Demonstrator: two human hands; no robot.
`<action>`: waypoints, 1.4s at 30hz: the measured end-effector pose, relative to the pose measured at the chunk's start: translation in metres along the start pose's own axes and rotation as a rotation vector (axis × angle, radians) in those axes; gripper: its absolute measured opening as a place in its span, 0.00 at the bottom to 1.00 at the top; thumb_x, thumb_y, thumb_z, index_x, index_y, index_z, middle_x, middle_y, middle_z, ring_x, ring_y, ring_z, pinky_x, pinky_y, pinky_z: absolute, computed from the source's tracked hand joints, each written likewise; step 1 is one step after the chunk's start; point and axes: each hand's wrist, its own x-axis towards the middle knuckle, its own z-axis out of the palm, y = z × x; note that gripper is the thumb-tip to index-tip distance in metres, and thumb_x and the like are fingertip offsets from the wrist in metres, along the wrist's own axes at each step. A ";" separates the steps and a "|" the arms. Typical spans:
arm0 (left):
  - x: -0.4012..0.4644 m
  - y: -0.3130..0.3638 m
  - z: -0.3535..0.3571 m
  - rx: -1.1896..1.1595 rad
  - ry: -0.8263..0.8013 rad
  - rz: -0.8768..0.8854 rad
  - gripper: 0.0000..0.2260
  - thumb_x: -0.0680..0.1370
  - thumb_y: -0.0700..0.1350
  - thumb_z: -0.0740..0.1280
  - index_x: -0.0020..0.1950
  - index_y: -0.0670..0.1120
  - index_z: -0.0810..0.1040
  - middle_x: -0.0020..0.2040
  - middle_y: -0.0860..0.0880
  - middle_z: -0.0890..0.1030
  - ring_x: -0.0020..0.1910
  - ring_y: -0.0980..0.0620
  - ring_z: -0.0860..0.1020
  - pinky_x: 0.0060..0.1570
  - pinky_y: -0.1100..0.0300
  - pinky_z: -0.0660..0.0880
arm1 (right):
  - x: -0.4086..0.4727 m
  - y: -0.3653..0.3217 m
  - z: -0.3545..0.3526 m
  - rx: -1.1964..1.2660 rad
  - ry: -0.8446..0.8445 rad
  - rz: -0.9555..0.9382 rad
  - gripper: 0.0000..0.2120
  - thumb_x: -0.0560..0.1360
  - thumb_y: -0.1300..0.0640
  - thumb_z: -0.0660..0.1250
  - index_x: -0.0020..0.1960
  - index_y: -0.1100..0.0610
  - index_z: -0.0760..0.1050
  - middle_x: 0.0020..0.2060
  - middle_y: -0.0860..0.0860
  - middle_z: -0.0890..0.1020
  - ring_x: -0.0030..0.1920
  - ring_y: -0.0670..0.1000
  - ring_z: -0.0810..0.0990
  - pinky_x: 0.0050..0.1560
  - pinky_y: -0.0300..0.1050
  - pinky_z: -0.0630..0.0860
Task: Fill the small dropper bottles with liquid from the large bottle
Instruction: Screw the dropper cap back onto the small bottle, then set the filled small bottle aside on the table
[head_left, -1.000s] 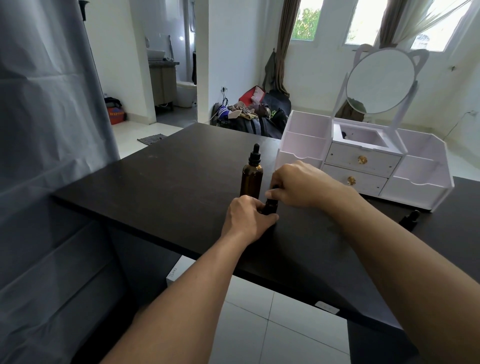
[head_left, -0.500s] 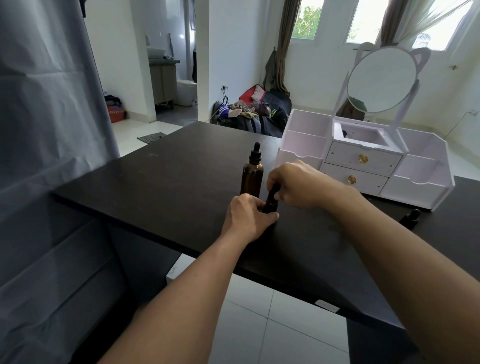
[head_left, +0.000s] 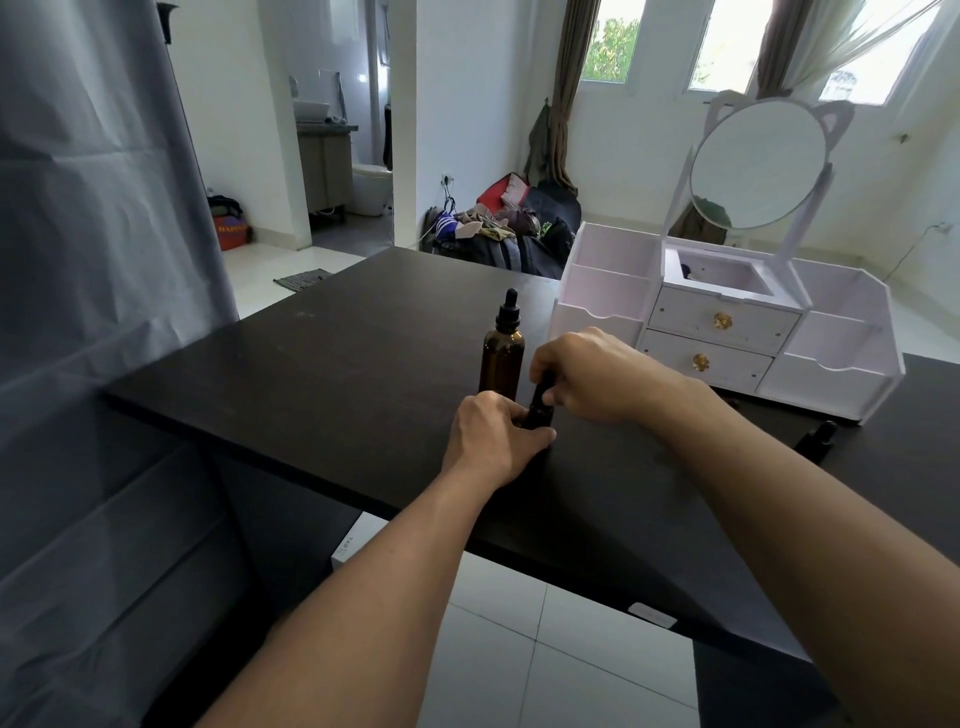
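A large amber bottle (head_left: 502, 362) with a black dropper cap stands upright on the black table (head_left: 337, 374). Just in front of it stands a small dark dropper bottle (head_left: 540, 406). My left hand (head_left: 496, 436) grips its lower body. My right hand (head_left: 582, 374) pinches its cap from above. Most of the small bottle is hidden by my fingers. Another small dark dropper bottle (head_left: 818, 439) stands at the table's right, in front of the organiser.
A white vanity organiser (head_left: 727, 332) with drawers and a round mirror (head_left: 756, 161) stands on the table at the back right. A grey curtain (head_left: 93, 260) hangs at the left. The table's front edge runs diagonally under my forearms, with white tiled floor below.
My right hand has lifted slightly at the small bottle's cap, and more of the cap shows between my hands. My left hand and the large bottle have stayed put.
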 end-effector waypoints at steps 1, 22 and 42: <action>0.000 0.000 0.000 0.000 0.000 0.000 0.13 0.72 0.52 0.74 0.54 0.48 0.83 0.53 0.49 0.83 0.55 0.52 0.78 0.49 0.61 0.70 | -0.001 0.000 0.000 0.004 -0.001 -0.008 0.10 0.76 0.62 0.68 0.57 0.55 0.79 0.48 0.50 0.80 0.48 0.50 0.80 0.47 0.38 0.74; 0.003 -0.002 0.002 0.004 0.010 0.023 0.12 0.72 0.51 0.74 0.53 0.48 0.84 0.52 0.48 0.82 0.53 0.52 0.78 0.46 0.60 0.70 | -0.003 -0.003 0.010 0.003 0.030 0.020 0.10 0.77 0.61 0.67 0.58 0.57 0.77 0.53 0.53 0.80 0.50 0.52 0.78 0.47 0.39 0.73; 0.009 0.009 0.014 0.348 0.074 0.129 0.13 0.73 0.60 0.70 0.47 0.51 0.83 0.41 0.50 0.82 0.44 0.50 0.80 0.46 0.53 0.78 | -0.097 0.042 0.077 0.049 -0.115 0.159 0.30 0.83 0.43 0.48 0.80 0.53 0.46 0.80 0.48 0.47 0.79 0.47 0.43 0.79 0.49 0.42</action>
